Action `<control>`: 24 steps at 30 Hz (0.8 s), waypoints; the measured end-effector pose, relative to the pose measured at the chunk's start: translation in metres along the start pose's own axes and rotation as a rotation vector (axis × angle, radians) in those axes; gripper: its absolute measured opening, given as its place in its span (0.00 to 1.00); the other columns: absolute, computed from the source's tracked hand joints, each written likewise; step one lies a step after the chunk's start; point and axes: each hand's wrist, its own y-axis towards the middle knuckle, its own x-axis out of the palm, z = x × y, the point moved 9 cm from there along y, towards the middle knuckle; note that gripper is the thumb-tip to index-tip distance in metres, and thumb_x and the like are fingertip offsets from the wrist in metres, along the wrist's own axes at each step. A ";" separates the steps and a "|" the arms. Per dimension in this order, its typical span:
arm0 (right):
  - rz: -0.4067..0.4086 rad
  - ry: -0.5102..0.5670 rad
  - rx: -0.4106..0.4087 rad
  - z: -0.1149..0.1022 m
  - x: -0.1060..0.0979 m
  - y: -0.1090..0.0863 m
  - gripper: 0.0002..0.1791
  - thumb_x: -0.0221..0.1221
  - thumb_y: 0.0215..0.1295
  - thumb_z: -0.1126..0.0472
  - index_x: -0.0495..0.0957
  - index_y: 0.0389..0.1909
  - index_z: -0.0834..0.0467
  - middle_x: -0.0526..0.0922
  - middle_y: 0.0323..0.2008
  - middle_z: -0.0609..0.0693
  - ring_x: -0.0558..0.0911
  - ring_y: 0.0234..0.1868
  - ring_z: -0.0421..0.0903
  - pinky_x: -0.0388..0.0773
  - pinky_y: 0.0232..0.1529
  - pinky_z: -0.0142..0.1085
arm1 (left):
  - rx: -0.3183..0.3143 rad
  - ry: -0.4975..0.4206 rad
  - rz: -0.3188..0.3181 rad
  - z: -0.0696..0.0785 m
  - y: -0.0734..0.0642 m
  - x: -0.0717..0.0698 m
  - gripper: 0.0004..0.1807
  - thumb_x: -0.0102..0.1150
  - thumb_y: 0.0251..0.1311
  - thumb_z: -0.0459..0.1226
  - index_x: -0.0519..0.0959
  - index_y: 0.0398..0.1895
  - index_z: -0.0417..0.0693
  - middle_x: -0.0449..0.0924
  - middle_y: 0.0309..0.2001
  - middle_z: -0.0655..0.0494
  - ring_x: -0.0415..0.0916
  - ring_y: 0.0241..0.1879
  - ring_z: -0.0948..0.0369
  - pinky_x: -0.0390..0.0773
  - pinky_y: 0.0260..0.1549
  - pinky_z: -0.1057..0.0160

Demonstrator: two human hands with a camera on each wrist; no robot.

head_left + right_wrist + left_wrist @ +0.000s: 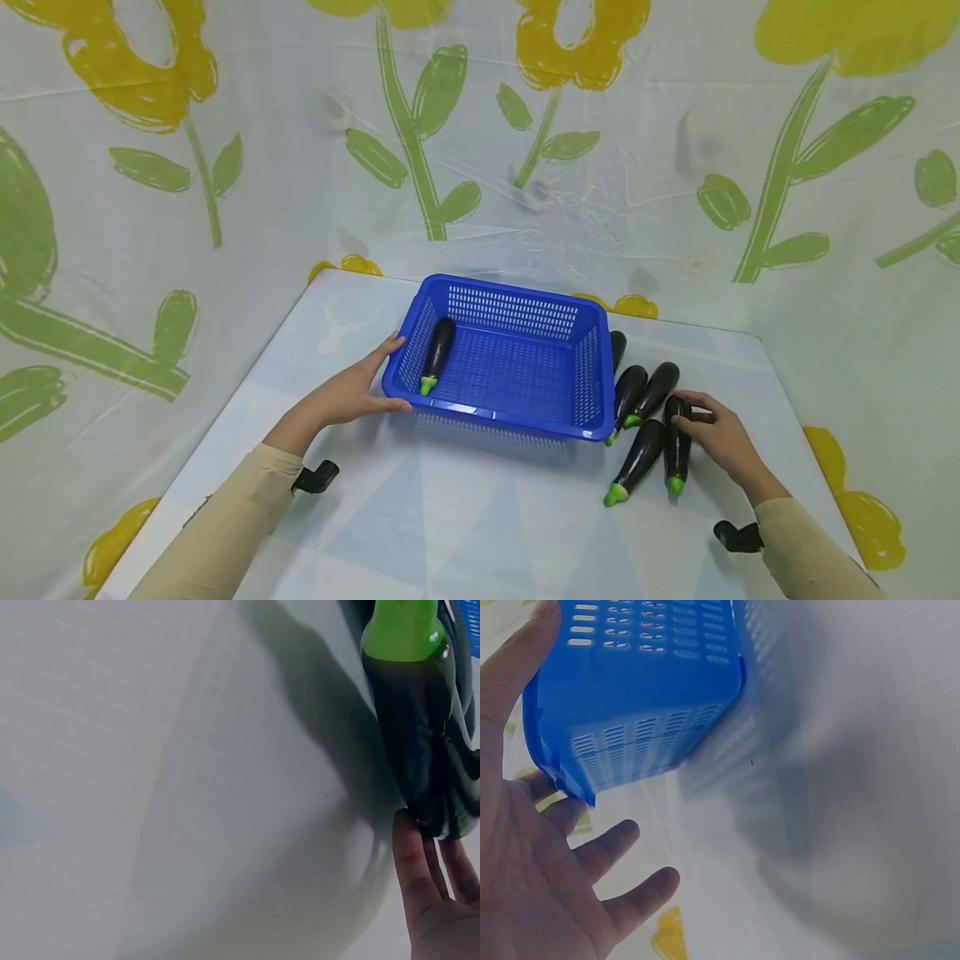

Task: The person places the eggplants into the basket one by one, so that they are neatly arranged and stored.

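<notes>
The left hand [348, 396] is spread wide at the near left corner of a blue, rectangular plastic basket with slotted walls [513, 358], thumb along the front rim and fingers on the left side; this looks meant to steady the basket more than to lift it. The right hand [716, 433] pinches the broad end of a glossy, purple-black, elongated eggplant with a bright green cap [678, 454], perhaps because that end lies nearest the fingers while the cap points toward the person. Whether this eggplant is off the white bench patterned with pale blue triangles [457, 533] I cannot tell.

Four similar loose eggplants lie to the basket's right, one partly hidden by its wall [618, 348], two leaning side by side [628, 396] [656, 392], and one just beside the pinched one [641, 458]; clustering there seems to keep them within the right hand's reach. Another matching eggplant [438, 354] lies inside the basket along its left wall, which leaves most of the floor bare.
</notes>
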 end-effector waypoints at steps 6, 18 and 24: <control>0.018 -0.020 -0.034 -0.007 -0.006 0.002 0.32 0.53 0.65 0.43 0.62 0.66 0.54 0.64 0.63 0.63 0.67 0.58 0.64 0.69 0.52 0.60 | -0.012 -0.003 -0.001 -0.001 0.000 0.000 0.59 0.64 0.40 0.65 0.37 0.72 0.72 0.34 0.74 0.64 0.46 0.70 0.45 0.59 0.59 0.37; 0.024 -0.021 -0.068 -0.020 -0.012 0.006 0.32 0.52 0.65 0.44 0.62 0.66 0.55 0.61 0.65 0.63 0.65 0.59 0.66 0.69 0.51 0.61 | 0.000 0.004 -0.009 0.002 -0.001 -0.001 0.60 0.62 0.39 0.67 0.38 0.73 0.69 0.33 0.74 0.62 0.46 0.70 0.46 0.58 0.60 0.38; 0.027 -0.025 -0.085 -0.028 -0.015 0.009 0.32 0.53 0.65 0.43 0.62 0.66 0.55 0.61 0.65 0.63 0.65 0.60 0.66 0.68 0.51 0.62 | 0.000 -0.002 -0.011 0.003 -0.001 -0.001 0.60 0.63 0.40 0.66 0.38 0.73 0.69 0.34 0.74 0.62 0.46 0.70 0.45 0.58 0.60 0.38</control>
